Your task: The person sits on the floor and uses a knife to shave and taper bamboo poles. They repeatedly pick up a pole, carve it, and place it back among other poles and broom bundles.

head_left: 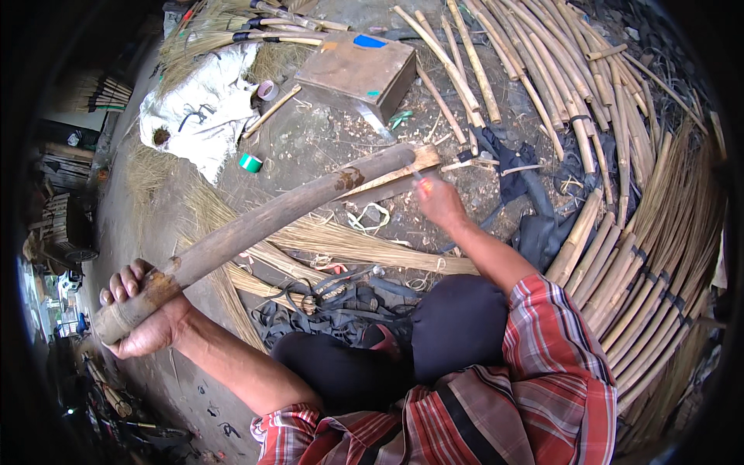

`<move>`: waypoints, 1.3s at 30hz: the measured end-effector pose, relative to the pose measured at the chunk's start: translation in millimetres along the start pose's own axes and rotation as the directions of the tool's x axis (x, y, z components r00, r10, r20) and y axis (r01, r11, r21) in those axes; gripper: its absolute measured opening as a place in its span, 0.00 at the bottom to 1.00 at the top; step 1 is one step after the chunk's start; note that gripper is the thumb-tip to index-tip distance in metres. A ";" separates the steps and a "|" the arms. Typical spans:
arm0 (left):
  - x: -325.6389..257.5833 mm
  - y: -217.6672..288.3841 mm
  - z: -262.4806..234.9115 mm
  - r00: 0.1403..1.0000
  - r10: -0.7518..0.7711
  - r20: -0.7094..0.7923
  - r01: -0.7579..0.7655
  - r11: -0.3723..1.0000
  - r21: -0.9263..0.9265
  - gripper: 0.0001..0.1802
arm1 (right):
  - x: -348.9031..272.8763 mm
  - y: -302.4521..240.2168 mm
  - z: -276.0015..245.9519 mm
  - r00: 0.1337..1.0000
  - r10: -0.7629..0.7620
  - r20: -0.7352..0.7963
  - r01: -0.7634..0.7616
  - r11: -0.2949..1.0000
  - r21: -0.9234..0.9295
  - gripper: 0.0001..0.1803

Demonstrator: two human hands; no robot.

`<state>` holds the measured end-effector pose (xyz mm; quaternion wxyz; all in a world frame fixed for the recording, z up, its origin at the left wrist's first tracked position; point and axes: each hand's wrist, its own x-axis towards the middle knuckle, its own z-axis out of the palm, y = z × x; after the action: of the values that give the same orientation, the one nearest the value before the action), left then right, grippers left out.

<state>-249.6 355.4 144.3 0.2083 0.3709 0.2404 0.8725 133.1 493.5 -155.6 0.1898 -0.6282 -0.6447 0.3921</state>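
Note:
My left hand (151, 310) wraps its fingers round the near end of a thick wooden pole (271, 221), which slants across the view up to the right. Near the pole's far end, my right hand (440, 201) is closed. A small, thin piece (417, 175) sticks out of it against the pole; the rest is hidden in the fist, so its kind is unclear. Just below the far end, a pale piece of split wood (387, 182) lies under the pole.
Bundles of thin sticks (372, 244) and dark rubber strips (310, 322) lie by my legs. Stick brooms with bamboo handles (643, 310) are stacked at right. Bamboo poles (542, 70) lie behind, beside a wooden box (353, 70), a white sack (201, 112) and green tape (250, 163).

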 end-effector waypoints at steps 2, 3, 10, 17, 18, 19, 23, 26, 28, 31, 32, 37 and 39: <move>0.5 0.7 0.4 0.999 -0.043 -0.021 0.043 0.999 -0.006 0.25 | 0.0 2.5 -4.7 0.980 0.098 -0.172 -0.116 0.989 -0.096 0.16; 0.9 2.1 0.9 0.997 -0.059 0.049 0.061 0.997 -0.057 0.24 | -0.4 3.4 -6.3 0.982 0.104 -0.160 -0.125 0.984 -0.126 0.16; -0.9 1.4 2.8 0.993 0.033 -0.117 -0.035 0.999 -0.011 0.25 | -4.1 6.5 -2.5 0.997 -0.081 0.008 0.081 0.996 0.026 0.16; -6.2 0.1 8.2 0.991 0.132 0.024 -0.135 0.980 0.146 0.30 | -2.5 15.3 -0.7 0.977 -0.213 -0.009 0.212 0.976 -0.048 0.16; -3.7 0.4 8.8 0.994 0.111 -0.012 -0.108 0.987 0.118 0.29 | -1.4 16.3 -1.4 0.936 -0.348 0.044 0.351 0.933 -0.080 0.16; -2.7 3.9 8.7 0.997 0.064 0.031 -0.066 0.996 0.068 0.28 | -0.1 17.4 -2.2 0.976 -0.198 0.089 0.197 0.980 0.016 0.16; -2.9 15.2 3.2 0.999 0.053 -0.008 -0.053 0.999 0.011 0.24 | 3.4 21.1 -4.5 0.980 0.053 -0.194 -0.069 0.995 -0.075 0.17; -2.8 17.2 -1.3 0.999 0.026 0.048 -0.023 0.997 -0.074 0.23 | 1.3 22.2 -3.3 0.995 -0.097 -0.037 0.097 0.995 -0.010 0.18; 0.0 14.5 -0.8 0.987 -0.014 0.161 0.046 0.979 -0.198 0.23 | -0.1 21.6 -2.8 0.989 -0.145 0.001 0.145 0.989 0.011 0.16; 1.7 11.3 5.0 0.989 -0.009 0.149 0.038 0.981 -0.193 0.23 | -1.7 20.2 -3.9 0.999 -0.031 -0.017 0.032 0.996 0.083 0.16; 0.1 11.1 7.5 0.984 -0.019 0.176 0.061 0.970 -0.234 0.23 | -2.4 19.7 -4.6 0.998 -0.006 -0.058 0.007 1.000 0.025 0.15; -8.2 12.9 22.9 0.986 -0.039 0.164 0.076 0.972 -0.223 0.10 | -7.7 15.9 -6.2 0.984 -0.179 0.011 0.179 0.983 -0.042 0.16; -6.8 11.1 28.4 0.962 -0.071 0.265 0.140 0.957 -0.252 0.09 | -9.0 13.3 -6.1 0.963 -0.250 0.102 0.254 0.967 -0.033 0.16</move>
<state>-226.1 350.3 164.2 0.3322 0.4339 0.1111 0.8301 147.5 485.2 -159.5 0.1924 -0.5255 -0.7365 0.3800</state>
